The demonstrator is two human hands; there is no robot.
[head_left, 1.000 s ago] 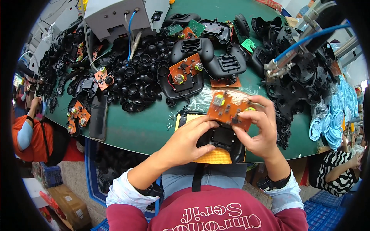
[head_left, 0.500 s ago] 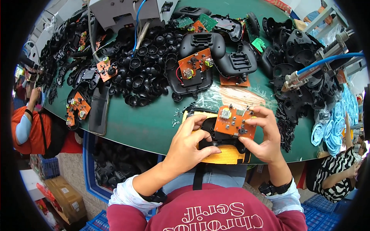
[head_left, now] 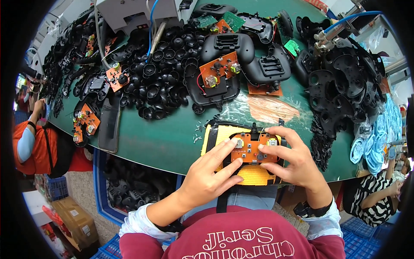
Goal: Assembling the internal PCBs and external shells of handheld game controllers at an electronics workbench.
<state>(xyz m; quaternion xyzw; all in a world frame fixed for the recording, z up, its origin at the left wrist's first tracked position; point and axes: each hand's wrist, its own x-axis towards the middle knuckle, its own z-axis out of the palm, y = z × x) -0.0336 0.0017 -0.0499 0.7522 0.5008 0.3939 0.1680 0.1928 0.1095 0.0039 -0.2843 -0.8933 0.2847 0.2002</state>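
Note:
An orange circuit board (head_left: 252,149) lies face up in a black game controller shell (head_left: 254,130), whose rim shows around it. Beneath the shell is a yellow pad (head_left: 254,175) with black edges. My left hand (head_left: 209,172) grips the shell's left side, fingertips lying over the board's left edge. From the right, my right hand (head_left: 293,159) has its fingers bent over the board and presses on it. Parts of the shell under both hands are hidden.
Black thumbstick caps (head_left: 159,82) are heaped behind my hands. Beyond them are controller backs (head_left: 228,45) and loose boards. At right lie black front shells (head_left: 340,77), bundled blue cables (head_left: 379,134) and a metal tool with a blue hose (head_left: 327,39). A phone (head_left: 110,125) lies left.
The circuit board has gone from tilted in my right hand to flat in the shell. My left fingers have moved onto its edge. The hose-fed tool at right has shifted up and away.

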